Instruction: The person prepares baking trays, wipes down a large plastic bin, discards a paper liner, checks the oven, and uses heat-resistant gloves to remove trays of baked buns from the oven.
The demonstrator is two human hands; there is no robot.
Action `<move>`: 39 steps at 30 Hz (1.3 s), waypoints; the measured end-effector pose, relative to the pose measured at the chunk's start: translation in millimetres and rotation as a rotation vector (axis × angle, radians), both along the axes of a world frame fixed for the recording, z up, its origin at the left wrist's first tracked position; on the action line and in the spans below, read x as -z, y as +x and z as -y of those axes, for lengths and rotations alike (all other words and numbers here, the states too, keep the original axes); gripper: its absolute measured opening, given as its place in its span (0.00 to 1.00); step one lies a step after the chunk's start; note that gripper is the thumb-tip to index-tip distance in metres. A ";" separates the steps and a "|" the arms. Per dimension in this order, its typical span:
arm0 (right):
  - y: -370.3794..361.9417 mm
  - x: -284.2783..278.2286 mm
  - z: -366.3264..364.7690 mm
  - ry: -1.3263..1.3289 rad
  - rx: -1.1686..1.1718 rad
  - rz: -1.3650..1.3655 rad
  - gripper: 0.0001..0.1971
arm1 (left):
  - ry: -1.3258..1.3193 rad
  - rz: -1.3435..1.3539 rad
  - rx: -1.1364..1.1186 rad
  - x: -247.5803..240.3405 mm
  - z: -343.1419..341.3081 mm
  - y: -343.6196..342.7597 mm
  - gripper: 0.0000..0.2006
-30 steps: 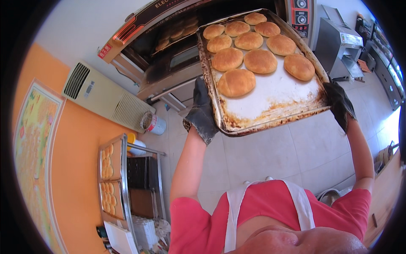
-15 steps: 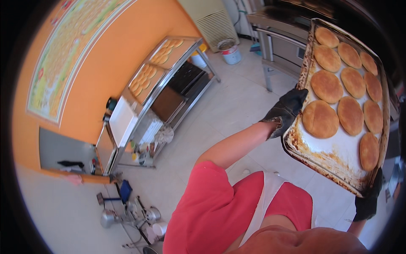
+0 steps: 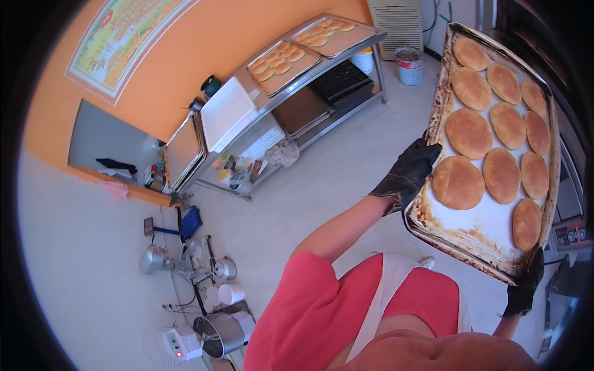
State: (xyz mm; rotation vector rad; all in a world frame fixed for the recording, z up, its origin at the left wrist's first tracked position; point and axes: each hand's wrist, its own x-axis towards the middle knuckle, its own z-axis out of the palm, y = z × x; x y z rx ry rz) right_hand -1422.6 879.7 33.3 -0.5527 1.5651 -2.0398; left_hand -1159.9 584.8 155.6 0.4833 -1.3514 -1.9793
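Observation:
A scorched baking tray with several round, golden-brown flat breads on it is held up on the right, between my two hands. My left hand, in a black glove, grips the tray's left edge. At the near right corner, my right hand, gloved in black too, is closed on the rim; part of its fingers is hidden by the tray. The breads lie in rows, and the tray's near end shows bare, browned white metal.
A steel table along the orange wall bears two trays of breads and a white tub. A bucket stands on the floor. Metal machines stand at lower left; an oven is at the right edge.
My view has turned, so the steel table now sits further right and the machines at lower left show more. The tray stays in both hands, the breads in the same layout.

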 end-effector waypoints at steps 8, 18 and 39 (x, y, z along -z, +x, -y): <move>-22.8 -17.3 19.3 0.097 -0.227 -0.390 0.18 | 0.225 -0.126 -0.169 -32.3 -60.4 26.1 0.18; -46.5 -61.1 58.6 -0.060 -0.390 -0.810 0.19 | -0.312 0.231 -0.579 2.9 -111.4 53.0 0.15; -3.6 -182.5 66.6 0.522 -0.356 -0.569 0.09 | 0.289 0.507 -0.489 -33.7 -46.6 51.2 0.17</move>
